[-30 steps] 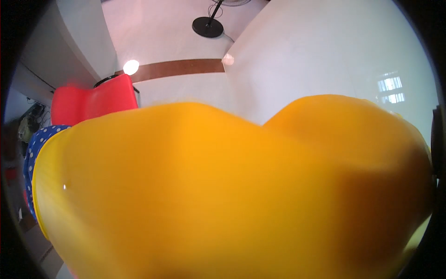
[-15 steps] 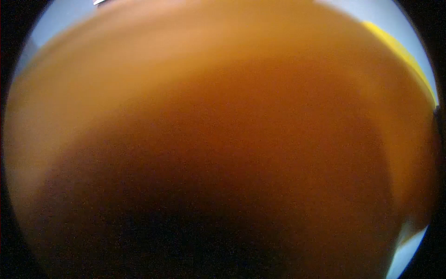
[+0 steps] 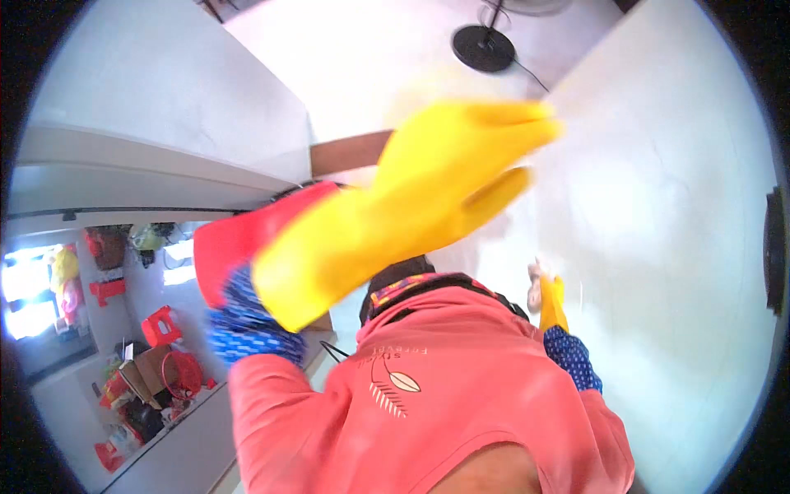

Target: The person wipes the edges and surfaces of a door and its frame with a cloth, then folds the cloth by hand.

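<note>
My left hand (image 3: pixel 436 181), in a yellow rubber glove with a blue patterned oversleeve, is raised across the middle of the view, blurred by motion. Its fingers stretch out to the right with the thumb apart, and nothing shows between them. Behind that wrist is a red, broad-sided thing (image 3: pixel 239 239), partly covered by the glove; its kind is unclear. Lower on the right, my right hand (image 3: pixel 555 305), gloved in yellow too, is by the pale wall (image 3: pixel 650 247). Its fingers look closed against a small pale beige thing (image 3: pixel 535 292) that I cannot make out.
A black round stand base (image 3: pixel 484 48) with a cord is on the pale floor at the far side. A brown strip (image 3: pixel 350 152) lies beyond the red thing. Through an opening at left are a red stool (image 3: pixel 162 327), a red basket (image 3: pixel 182 375) and a cardboard box (image 3: pixel 148 375).
An orange-brown blur that filled nearly the whole view is gone. My gloved hands, arms and the surroundings now show, with my left hand held out in front.
</note>
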The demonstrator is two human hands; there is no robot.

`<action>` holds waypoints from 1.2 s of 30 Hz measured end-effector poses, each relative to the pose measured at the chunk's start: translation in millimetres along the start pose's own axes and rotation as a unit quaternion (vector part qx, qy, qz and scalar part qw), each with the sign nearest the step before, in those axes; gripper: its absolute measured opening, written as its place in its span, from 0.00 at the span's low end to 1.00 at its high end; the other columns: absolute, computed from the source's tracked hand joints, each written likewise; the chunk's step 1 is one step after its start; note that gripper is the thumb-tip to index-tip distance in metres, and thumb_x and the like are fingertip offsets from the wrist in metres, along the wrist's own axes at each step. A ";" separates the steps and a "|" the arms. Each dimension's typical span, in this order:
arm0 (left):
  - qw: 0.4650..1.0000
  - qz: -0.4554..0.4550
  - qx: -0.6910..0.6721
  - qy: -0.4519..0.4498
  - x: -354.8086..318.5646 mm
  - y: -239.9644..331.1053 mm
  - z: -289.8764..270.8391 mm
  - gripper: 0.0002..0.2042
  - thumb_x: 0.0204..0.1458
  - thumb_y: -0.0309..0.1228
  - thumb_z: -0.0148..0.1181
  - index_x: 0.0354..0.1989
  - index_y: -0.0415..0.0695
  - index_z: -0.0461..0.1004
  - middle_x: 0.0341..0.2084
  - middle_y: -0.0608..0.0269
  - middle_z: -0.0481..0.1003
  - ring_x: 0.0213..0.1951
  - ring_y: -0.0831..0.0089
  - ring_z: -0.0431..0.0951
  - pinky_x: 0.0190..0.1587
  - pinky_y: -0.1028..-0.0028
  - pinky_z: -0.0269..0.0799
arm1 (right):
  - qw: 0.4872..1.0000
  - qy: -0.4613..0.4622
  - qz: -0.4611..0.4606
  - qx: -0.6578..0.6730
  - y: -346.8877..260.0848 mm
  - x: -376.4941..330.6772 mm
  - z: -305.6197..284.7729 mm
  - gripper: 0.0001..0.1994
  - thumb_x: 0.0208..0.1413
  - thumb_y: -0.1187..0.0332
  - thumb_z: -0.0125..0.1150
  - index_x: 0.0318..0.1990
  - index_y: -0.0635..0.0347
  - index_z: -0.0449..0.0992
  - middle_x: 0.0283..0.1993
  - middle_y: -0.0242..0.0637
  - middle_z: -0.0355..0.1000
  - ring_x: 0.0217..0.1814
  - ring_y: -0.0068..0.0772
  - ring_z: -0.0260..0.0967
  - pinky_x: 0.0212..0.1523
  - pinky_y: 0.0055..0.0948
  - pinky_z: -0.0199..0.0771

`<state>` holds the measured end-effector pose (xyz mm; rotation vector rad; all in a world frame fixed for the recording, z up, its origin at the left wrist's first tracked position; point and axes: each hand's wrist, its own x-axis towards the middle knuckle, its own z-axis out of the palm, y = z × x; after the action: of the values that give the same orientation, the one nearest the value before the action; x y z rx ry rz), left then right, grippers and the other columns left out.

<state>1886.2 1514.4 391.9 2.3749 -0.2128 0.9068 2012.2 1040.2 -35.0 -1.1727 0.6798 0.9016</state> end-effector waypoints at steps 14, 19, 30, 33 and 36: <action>0.635 -0.665 -0.212 0.330 -214.5 -66.0 45.8 0.14 0.66 0.32 0.49 0.53 0.38 0.73 0.31 0.55 0.81 0.31 0.67 0.81 0.39 0.69 0.80 | 0.405 -0.164 -0.321 -0.840 -97.4 94.0 140.2 0.10 0.40 0.72 0.61 0.34 0.51 0.78 0.43 0.45 0.77 0.49 0.46 0.74 0.48 0.38 0.75; 0.700 -0.601 -0.270 0.276 -116.3 -155.7 57.0 0.15 0.67 0.34 0.47 0.54 0.37 0.73 0.24 0.56 0.79 0.24 0.70 0.79 0.32 0.73 0.78 | 0.843 -0.104 -0.345 -0.399 -139.5 161.7 230.9 0.02 0.48 0.71 0.54 0.28 0.57 0.71 0.30 0.38 0.69 0.37 0.41 0.70 0.44 0.40 0.71; 0.728 -0.625 -0.233 0.157 107.3 -353.2 117.6 0.15 0.66 0.35 0.48 0.50 0.39 0.76 0.19 0.61 0.76 0.21 0.73 0.75 0.29 0.77 0.72 | 0.758 -0.230 -0.529 -0.304 -278.5 305.5 327.1 0.11 0.62 0.61 0.49 0.34 0.59 0.67 0.41 0.43 0.72 0.46 0.41 0.70 0.58 0.40 0.67; 0.743 -0.622 -0.222 0.112 151.1 -390.0 130.9 0.15 0.65 0.35 0.48 0.50 0.39 0.76 0.19 0.59 0.77 0.21 0.73 0.76 0.29 0.76 0.72 | 0.752 -0.166 -0.540 -0.340 -306.5 327.1 327.3 0.15 0.43 0.71 0.53 0.42 0.60 0.74 0.48 0.43 0.73 0.52 0.45 0.69 0.57 0.35 0.67; 0.743 -0.616 -0.250 0.073 174.5 -419.3 145.3 0.15 0.65 0.34 0.48 0.51 0.38 0.75 0.20 0.58 0.78 0.22 0.72 0.77 0.30 0.75 0.73 | 0.700 -0.105 -0.577 -0.407 -311.7 329.2 326.5 0.09 0.64 0.65 0.47 0.36 0.59 0.72 0.48 0.45 0.73 0.51 0.41 0.71 0.56 0.35 0.68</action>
<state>2242.0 1783.9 224.1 1.3910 0.9658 0.2685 2443.9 1392.6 -75.9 -1.8583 -0.7773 0.1536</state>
